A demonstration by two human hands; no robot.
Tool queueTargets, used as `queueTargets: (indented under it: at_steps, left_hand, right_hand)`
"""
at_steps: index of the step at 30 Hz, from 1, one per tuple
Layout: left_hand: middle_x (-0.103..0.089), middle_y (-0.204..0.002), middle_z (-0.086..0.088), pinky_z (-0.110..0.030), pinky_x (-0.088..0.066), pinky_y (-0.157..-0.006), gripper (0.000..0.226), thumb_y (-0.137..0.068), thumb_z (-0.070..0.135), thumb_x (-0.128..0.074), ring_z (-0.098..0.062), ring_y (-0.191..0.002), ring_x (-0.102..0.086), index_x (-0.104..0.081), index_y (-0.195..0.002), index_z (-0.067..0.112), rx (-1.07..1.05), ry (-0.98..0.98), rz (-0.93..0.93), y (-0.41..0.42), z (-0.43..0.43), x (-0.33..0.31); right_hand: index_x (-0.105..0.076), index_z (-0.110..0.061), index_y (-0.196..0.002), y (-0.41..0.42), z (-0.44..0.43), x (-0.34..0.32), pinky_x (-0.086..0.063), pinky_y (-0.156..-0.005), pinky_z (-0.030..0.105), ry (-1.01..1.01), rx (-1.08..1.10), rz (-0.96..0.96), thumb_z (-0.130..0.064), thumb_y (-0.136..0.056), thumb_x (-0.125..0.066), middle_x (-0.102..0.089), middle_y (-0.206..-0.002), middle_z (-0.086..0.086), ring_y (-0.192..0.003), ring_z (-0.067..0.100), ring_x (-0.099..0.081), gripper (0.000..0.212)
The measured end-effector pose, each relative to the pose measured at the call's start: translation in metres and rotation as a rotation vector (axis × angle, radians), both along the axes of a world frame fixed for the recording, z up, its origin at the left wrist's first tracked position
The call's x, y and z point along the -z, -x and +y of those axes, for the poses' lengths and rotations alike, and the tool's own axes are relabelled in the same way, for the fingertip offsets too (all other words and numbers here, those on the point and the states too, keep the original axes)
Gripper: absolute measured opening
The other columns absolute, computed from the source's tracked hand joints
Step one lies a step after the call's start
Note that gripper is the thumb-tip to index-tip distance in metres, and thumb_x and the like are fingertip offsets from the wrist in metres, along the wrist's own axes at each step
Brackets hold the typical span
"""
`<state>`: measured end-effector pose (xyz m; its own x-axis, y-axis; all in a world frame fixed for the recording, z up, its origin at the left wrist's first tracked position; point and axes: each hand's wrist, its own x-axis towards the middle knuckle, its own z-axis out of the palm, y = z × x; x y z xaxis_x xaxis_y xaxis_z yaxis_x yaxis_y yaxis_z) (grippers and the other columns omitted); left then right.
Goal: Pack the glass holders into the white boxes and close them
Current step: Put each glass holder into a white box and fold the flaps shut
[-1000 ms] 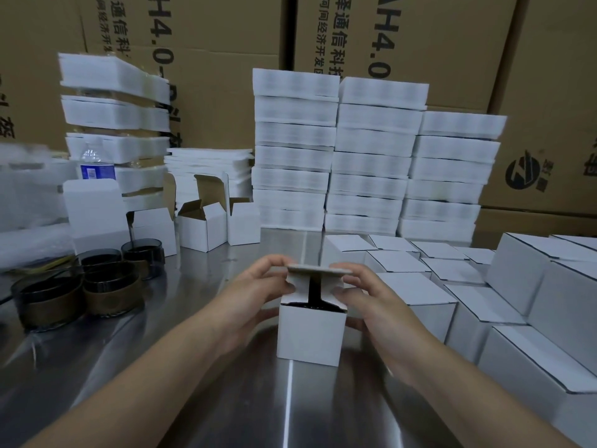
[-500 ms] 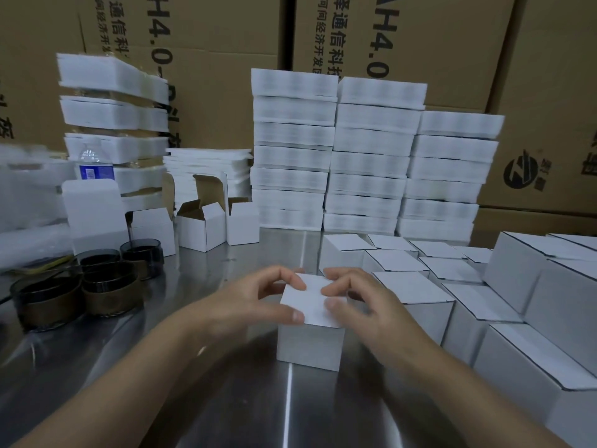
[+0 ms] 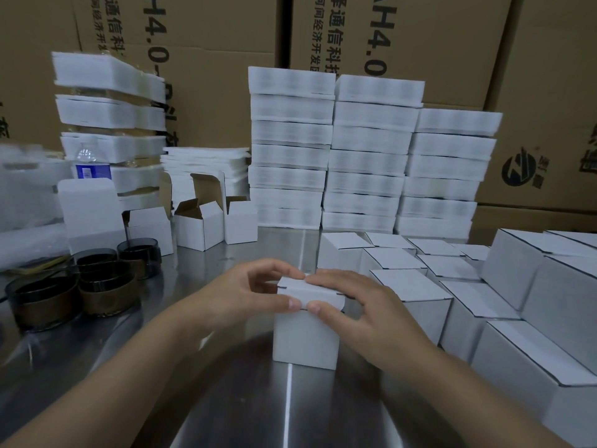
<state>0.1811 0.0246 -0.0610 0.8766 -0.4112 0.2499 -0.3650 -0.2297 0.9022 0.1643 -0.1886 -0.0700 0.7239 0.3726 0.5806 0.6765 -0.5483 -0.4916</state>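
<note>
Lid down on the white box, and its inside was out of sight! The left hand and right hand covered its top edges. The water bottle peeked from behind an open box; the closed boxes ran off the right edge.

The middle brown carton at the far wall carries large black "H4.0" printed sideways, beside Chinese lines reading "泽通信科" and "河间经济开发". The far left carton shows "4.0-" and the same characters. The far right carton bears a round black logo. The water bottle has a blue label, too small to read.
</note>
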Motion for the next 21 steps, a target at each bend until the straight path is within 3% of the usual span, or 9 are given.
queueTargets:
  at_steps: [3, 7, 9, 14, 19, 21]
  left_hand:
    - [-0.072, -0.106, 0.005, -0.02, -0.05, -0.08, 0.043, -0.058, 0.046, -0.08, -0.01, -0.1, -0.067, -0.071, -0.099, 0.034, -0.003, 0.0, 0.0, 0.001, 0.0, -0.001]
    - [-0.071, -0.109, 0.01, -0.014, -0.049, -0.078, 0.025, -0.073, 0.048, -0.073, -0.003, -0.103, -0.064, -0.073, -0.094, 0.035, -0.033, 0.032, 0.02, 0.002, -0.002, 0.0]
    - [-0.07, -0.111, 0.015, -0.014, -0.05, -0.077, 0.024, -0.081, 0.053, -0.064, 0.0, -0.104, -0.063, -0.074, -0.094, 0.037, -0.045, 0.033, 0.057, 0.001, -0.002, -0.001]
    - [-0.072, -0.099, 0.011, -0.013, -0.049, -0.075, 0.018, -0.074, 0.034, -0.065, 0.001, -0.092, -0.065, -0.074, -0.09, 0.034, -0.039, 0.03, 0.068, -0.003, 0.001, 0.003]
    - [-0.073, -0.099, 0.005, -0.016, -0.05, -0.079, 0.033, -0.062, 0.04, -0.074, -0.008, -0.096, -0.067, -0.075, -0.093, 0.028, -0.01, 0.035, 0.05, -0.006, 0.002, 0.005]
    - [-0.073, -0.103, 0.004, -0.02, -0.05, -0.083, 0.038, -0.059, 0.044, -0.075, -0.01, -0.101, -0.067, -0.075, -0.094, 0.029, -0.01, 0.033, 0.044, -0.008, 0.002, 0.007]
  right_hand:
    - [-0.059, -0.061, -0.105, -0.001, 0.001, 0.001, -0.035, -0.1, 0.015, -0.098, -0.041, 0.061, -0.044, -0.082, -0.067, -0.057, -0.116, -0.036, -0.117, -0.009, -0.047, 0.029]
    - [-0.059, -0.063, -0.102, 0.0, 0.001, 0.001, -0.021, -0.102, 0.005, -0.031, -0.065, 0.097, -0.031, -0.09, -0.062, -0.052, -0.12, -0.038, -0.121, -0.013, -0.036, 0.034]
    - [-0.057, -0.066, -0.101, 0.0, 0.0, 0.0, -0.018, -0.101, 0.002, -0.005, -0.069, 0.1, -0.03, -0.092, -0.058, -0.05, -0.122, -0.039, -0.123, -0.015, -0.033, 0.037]
    - [-0.052, -0.075, -0.092, 0.0, 0.0, 0.001, -0.018, -0.1, 0.002, 0.025, -0.062, 0.077, -0.027, -0.093, -0.057, -0.047, -0.12, -0.042, -0.123, -0.015, -0.031, 0.048]
    - [-0.056, -0.065, -0.099, -0.002, 0.0, 0.005, -0.016, -0.098, -0.001, 0.055, -0.04, 0.059, -0.03, -0.091, -0.059, -0.046, -0.12, -0.043, -0.123, -0.018, -0.027, 0.036]
    - [-0.056, -0.064, -0.101, -0.002, 0.0, 0.004, -0.016, -0.097, -0.001, 0.074, -0.034, 0.05, -0.041, -0.089, -0.059, -0.046, -0.121, -0.044, -0.123, -0.019, -0.026, 0.026]
